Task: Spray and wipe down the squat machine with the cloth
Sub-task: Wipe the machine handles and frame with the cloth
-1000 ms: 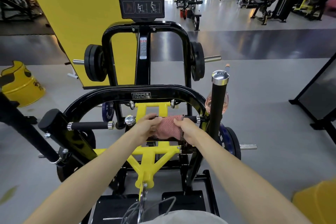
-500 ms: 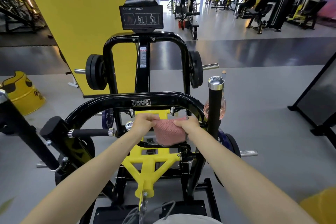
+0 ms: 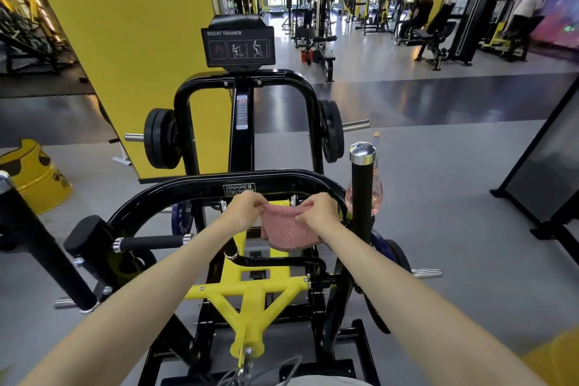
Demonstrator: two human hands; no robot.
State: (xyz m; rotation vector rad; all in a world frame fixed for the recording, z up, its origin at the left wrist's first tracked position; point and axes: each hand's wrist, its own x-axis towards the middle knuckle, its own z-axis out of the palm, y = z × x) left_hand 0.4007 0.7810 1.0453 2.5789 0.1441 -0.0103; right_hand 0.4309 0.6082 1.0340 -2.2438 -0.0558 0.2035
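Pinching the cloth (image 3: pixel 288 232) by its top edge with left hand (image 3: pixel 247 210) and right hand (image 3: pixel 319 213), fingers curled tight. Hanging just below the knuckles, spread crosswise. Just beyond both hands, equally near, lying crosswise too: curved top bar of the squat machine (image 3: pixel 188 189).

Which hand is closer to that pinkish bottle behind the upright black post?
Right. The right hand pinches the right edge of the pink cloth, just left of the bottle. The left hand pinches the opposite edge, farther left, with the cloth between.

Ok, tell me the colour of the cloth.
The cloth is pink, with a textured weave; the head view shows it best.
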